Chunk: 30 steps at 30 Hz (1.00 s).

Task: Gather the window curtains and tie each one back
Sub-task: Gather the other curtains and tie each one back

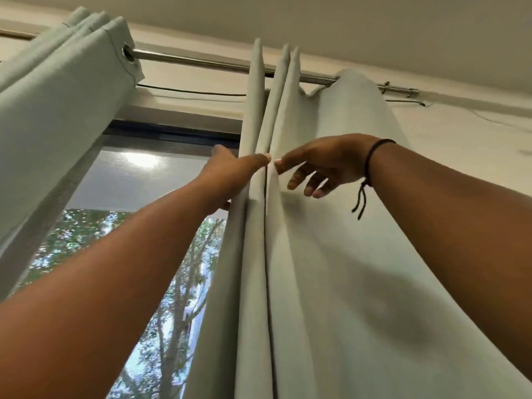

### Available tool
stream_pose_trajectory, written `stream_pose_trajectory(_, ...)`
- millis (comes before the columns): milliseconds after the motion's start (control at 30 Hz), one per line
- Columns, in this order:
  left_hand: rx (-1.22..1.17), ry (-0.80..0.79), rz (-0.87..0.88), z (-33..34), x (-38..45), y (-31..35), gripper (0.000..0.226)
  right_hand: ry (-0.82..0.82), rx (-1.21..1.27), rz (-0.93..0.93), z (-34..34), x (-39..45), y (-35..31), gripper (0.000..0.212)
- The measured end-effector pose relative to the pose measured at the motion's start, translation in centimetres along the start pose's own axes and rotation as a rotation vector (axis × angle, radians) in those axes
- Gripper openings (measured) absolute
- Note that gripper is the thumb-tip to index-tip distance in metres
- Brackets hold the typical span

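Two pale green curtains hang from a metal rod (201, 61). The left curtain (49, 105) is bunched at the upper left. The right curtain (331, 254) hangs in folds from centre to right. My left hand (230, 174) grips the leading folds of the right curtain, thumb in front and fingers hidden behind the cloth. My right hand (322, 165) reaches in from the right and its thumb touches the folds beside the left thumb, while its other fingers hang loose in front of the fabric. A black cord bracelet is on my right wrist.
Between the curtains is a window (138, 254) with a grey roller shade (129, 180) half down and trees outside. A thin black wire (190, 93) runs below the rod. The ceiling is close above, and a plain wall lies to the right.
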<state>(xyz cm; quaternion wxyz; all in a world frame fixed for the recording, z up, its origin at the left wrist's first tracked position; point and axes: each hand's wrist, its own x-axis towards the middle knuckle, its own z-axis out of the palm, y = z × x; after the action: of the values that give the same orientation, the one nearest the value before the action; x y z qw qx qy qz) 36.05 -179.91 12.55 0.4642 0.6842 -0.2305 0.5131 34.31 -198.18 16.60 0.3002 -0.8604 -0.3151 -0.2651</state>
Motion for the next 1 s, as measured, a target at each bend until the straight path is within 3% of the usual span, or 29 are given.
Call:
stream_pose_trajectory(67, 0.049, -0.017, 0.016, 1.7, -0.3, 0.8, 0.107, 0.341, -0.166, 0.063, -2.7, -0.2, 3.0, 0.037)
stream_pose_trajectory(133, 0.127, -0.027, 0.027, 3.5, -0.6, 1.6, 0.116, 0.689, -0.521, 0.268, -4.8, -0.3, 6.7, 0.075)
stream_pose_trajectory(200, 0.177, -0.043, 0.027, 5.1, -1.0, 2.1, 0.118, 0.806, -0.514, 0.440, -5.8, -1.0, 10.1, 0.112)
stream_pose_trajectory(267, 0.211, -0.053, 0.030, 6.6, -1.3, 2.7, 0.116, 0.794, -0.358, 0.507, -6.2, -2.1, 13.2, 0.122)
stream_pose_trajectory(333, 0.234, -0.055, 0.039, 8.0, -1.6, 3.1, 0.116, 0.797, -0.248, 0.521, -6.3, -2.8, 15.8, 0.117)
stream_pose_trajectory(533, 0.281, -0.030, 0.048, 10.3, -1.8, 3.6, 0.116, 0.904, -0.211, 0.352, -7.0, -2.7, 18.6, 0.064)
stream_pose_trajectory(667, 0.288, -0.002, 0.080, 9.2, -2.1, 3.0, 0.105, 0.866, -0.346, 0.272, -7.6, -1.7, 15.8, 0.010)
stream_pose_trajectory(867, 0.326, -0.034, 0.095, 5.3, -3.4, -0.4, 0.071, 0.820, -0.434, 0.159, -5.5, 3.1, 10.1, 0.006)
stream_pose_trajectory(1000, 0.223, -0.081, 0.092, 1.5, -3.0, -2.0, 0.066, 0.723, -0.562, -0.003, -1.0, 6.9, 2.7, 0.032)
